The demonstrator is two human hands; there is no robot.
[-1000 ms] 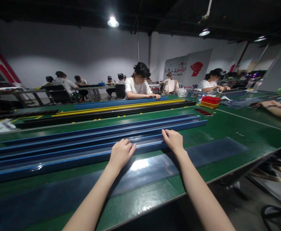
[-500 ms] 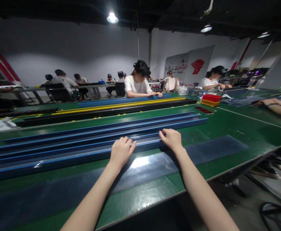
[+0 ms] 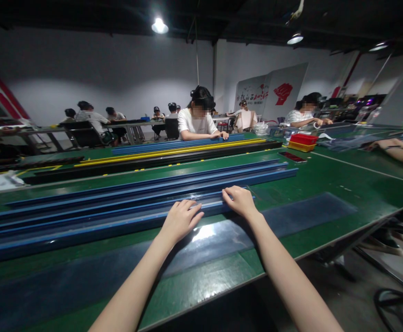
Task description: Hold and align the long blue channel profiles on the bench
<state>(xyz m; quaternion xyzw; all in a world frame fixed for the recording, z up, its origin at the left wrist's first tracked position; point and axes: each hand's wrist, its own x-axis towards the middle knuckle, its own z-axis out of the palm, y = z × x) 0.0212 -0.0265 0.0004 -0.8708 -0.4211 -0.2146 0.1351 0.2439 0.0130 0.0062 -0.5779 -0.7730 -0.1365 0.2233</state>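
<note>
A long blue channel strip (image 3: 94,228) lies across the green table (image 3: 325,175). My left hand (image 3: 183,219) rests on its near edge, thumb and fingers apart, with clear film under the fingers. Close to the strip's right end, my right hand (image 3: 239,200) has its fingers curled over the strip and film; what the fingertips hold is too small to make out. More blue strips (image 3: 201,184) lie just beyond, side by side. Nearer to me, a flat transparent sheet (image 3: 218,237) stretches under both forearms.
Past a table seam lie a black strip (image 3: 139,161) and a yellow strip (image 3: 173,152). A person (image 3: 197,120) works opposite on a blue strip. Red and yellow trays (image 3: 303,142) and a phone (image 3: 293,157) are at the right. Another person's arm (image 3: 400,150) reaches in from the right.
My left hand has slid right along the strip and spread its fingers more. My right hand has shifted slightly left, showing the strip's right end.
</note>
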